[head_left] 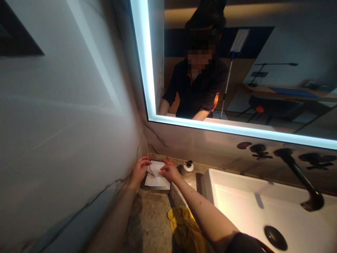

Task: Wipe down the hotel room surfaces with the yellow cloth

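Observation:
A dark-edged tissue box (pixel 170 191) lies on the stone counter in the corner, with white paper (pixel 157 181) over its top. My left hand (pixel 140 169) is at the upper left of the box, its fingers curved at the paper's edge. My right hand (pixel 169 169) rests on the paper's right side, fingers partly spread and pointing left. A small raised fold of the paper lies between the two hands; whether the fingertips pinch it is too small to tell.
A white soap bottle (pixel 187 168) with a black pump stands right of my right hand. Yellow cloth (pixel 186 228) lies below my right forearm. A white sink (pixel 237 200) with a black faucet (pixel 300 175) is at right, under a lit mirror (pixel 184 123).

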Action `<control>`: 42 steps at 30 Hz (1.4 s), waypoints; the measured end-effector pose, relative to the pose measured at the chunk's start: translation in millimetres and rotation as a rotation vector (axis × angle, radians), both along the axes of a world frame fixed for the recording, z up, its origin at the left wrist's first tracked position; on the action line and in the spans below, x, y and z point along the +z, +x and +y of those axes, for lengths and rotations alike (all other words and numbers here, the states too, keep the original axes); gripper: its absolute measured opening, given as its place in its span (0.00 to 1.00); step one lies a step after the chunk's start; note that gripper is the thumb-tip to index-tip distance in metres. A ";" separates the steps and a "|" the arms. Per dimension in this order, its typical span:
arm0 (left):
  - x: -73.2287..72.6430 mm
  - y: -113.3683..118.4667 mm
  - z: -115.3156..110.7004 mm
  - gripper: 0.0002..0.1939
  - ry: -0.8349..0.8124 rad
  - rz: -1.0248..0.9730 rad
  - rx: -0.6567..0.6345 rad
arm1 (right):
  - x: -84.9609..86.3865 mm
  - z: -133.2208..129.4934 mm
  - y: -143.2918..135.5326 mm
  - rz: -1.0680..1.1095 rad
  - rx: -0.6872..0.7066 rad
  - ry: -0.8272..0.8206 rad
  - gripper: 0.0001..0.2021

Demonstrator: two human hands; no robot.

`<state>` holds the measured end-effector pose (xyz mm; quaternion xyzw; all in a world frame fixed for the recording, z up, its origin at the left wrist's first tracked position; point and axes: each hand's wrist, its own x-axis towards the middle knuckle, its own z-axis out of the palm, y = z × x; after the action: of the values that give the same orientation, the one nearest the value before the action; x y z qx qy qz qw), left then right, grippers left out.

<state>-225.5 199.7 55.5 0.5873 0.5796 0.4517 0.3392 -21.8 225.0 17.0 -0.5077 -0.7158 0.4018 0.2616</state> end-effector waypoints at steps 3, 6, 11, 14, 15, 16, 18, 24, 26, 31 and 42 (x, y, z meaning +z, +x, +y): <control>-12.3 10.3 -10.1 0.29 -0.026 0.015 0.080 | -7.9 6.4 5.0 0.124 0.012 -0.039 0.05; -28.7 23.1 -18.8 0.41 -0.028 0.142 0.184 | -9.1 9.0 11.0 0.213 0.017 -0.083 0.02; -43.6 12.0 -15.7 0.07 -0.043 0.142 0.174 | -3.9 9.8 20.9 0.247 0.065 -0.118 0.04; -45.4 -3.0 -10.8 0.09 -0.044 0.084 0.113 | -4.7 7.8 21.6 0.228 0.077 -0.083 0.04; -45.6 -6.8 -9.7 0.09 -0.049 0.062 0.095 | -6.1 6.4 20.6 0.202 0.076 -0.052 0.05; -45.8 -9.8 -8.9 0.10 -0.058 0.038 0.075 | -8.0 4.9 19.1 0.165 0.073 -0.016 0.10; -45.9 -13.9 -8.1 0.12 -0.082 -0.011 0.039 | -12.7 2.1 15.7 0.087 0.063 0.040 0.20; -46.6 -14.8 -9.9 0.24 -0.169 -0.142 -0.027 | -23.2 1.4 14.0 0.142 0.056 0.032 0.08; -48.2 -11.7 -9.7 0.31 -0.179 -0.142 -0.057 | -23.4 1.8 15.0 0.153 0.068 0.025 0.09; -52.8 -6.0 -4.4 0.19 -0.184 -0.046 -0.043 | -19.1 -1.0 13.3 0.124 0.014 0.017 0.10; -44.8 -6.7 -6.4 0.24 -0.192 -0.039 0.006 | -5.5 -26.9 3.4 0.031 -0.065 0.068 0.10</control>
<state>-232.2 193.3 10.8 0.5415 0.6154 0.4065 0.4035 -18.5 198.1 11.5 -0.5151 -0.7080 0.3766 0.3027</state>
